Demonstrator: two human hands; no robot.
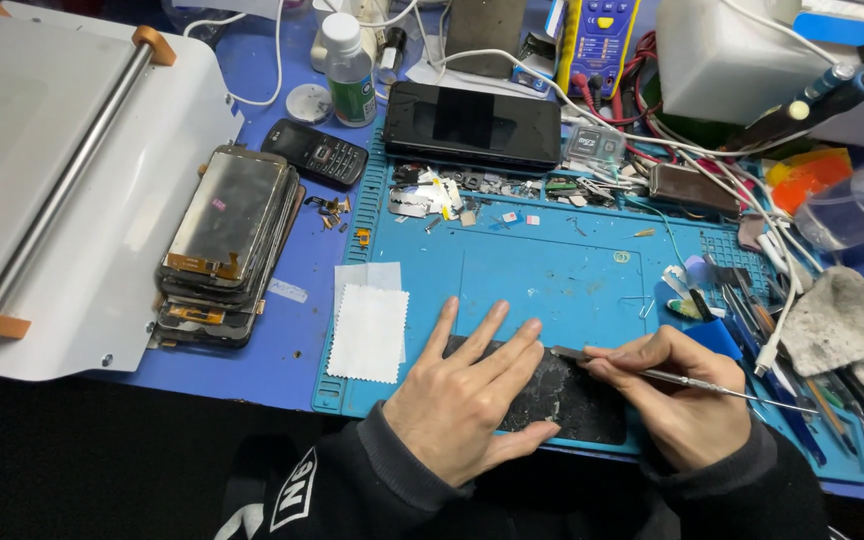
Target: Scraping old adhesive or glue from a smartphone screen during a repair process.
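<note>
A black phone with a cracked, dusty surface [574, 402] lies flat near the front edge of a blue repair mat [552, 270]. My left hand [467, 395] rests palm down on the phone's left part, fingers spread. My right hand [677, 395] grips a thin metal tool [692, 380]. The tool's tip touches the phone's upper edge, just right of my left fingertips.
A stack of old phone screens [227, 240] and a white machine [62, 170] lie at the left. A white cloth [369, 332] sits by my left hand. A dark phone [472, 123], small parts, cables, a bottle [350, 68] and tools crowd the back and right.
</note>
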